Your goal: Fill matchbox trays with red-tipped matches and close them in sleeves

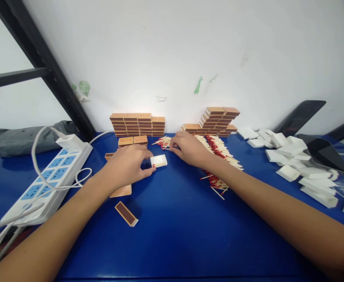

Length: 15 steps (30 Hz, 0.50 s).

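My left hand (133, 162) grips the left end of a small white matchbox tray (159, 161) between thumb and fingers. A red match head shows at the tray's near left corner. To the right, my right hand (186, 147) has its thumb and forefinger pinched at a small heap of red-tipped matches (162, 141). What sits between those fingertips is too small to be sure of, though a match stick seems to touch them. A long pile of matches (218, 150) lies beyond and beside my right forearm. Matchbox sleeves (121, 191) lie partly under my left hand.
Stacked matchboxes (138, 125) and a second stack (218, 119) stand against the wall. A matchbox (126, 214) lies nearer me. At left is a power strip (48, 180) with white cables. White trays (295, 152) are scattered at right, near a dark phone-like object (301, 117).
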Each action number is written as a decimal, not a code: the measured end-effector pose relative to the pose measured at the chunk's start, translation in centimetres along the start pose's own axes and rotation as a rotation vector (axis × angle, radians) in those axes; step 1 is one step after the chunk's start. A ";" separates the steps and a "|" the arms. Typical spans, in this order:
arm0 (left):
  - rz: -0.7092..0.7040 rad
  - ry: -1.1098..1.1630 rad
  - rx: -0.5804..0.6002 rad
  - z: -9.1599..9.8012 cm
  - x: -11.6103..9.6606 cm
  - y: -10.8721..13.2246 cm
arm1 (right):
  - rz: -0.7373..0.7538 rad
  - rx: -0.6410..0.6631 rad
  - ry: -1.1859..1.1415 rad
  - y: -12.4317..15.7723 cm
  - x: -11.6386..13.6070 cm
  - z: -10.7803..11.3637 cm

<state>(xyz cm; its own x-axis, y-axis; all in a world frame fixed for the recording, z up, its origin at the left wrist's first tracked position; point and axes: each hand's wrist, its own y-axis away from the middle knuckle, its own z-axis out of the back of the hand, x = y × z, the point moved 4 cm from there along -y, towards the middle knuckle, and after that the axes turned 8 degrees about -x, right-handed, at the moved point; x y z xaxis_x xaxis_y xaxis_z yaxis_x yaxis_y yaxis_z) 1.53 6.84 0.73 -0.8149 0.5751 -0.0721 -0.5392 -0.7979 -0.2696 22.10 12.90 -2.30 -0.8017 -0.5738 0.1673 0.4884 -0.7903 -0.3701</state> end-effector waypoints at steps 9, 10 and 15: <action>-0.007 0.010 -0.003 0.1 0.0 0.0 | 0.064 0.031 -0.020 0.1 0.5 0.5; -0.004 0.011 0.000 0.1 0.0 0.0 | 0.060 0.040 -0.023 0.2 0.6 0.5; 0.012 0.010 0.008 0.1 0.0 0.0 | 0.026 0.045 -0.027 0.3 0.8 0.4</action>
<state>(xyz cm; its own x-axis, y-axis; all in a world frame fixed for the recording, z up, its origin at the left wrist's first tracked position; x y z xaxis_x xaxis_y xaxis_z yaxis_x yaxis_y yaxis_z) 1.54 6.81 0.80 -0.8193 0.5671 -0.0845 -0.5311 -0.8061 -0.2610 21.73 12.17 -1.94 -0.7792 -0.5994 0.1829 0.5245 -0.7835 -0.3331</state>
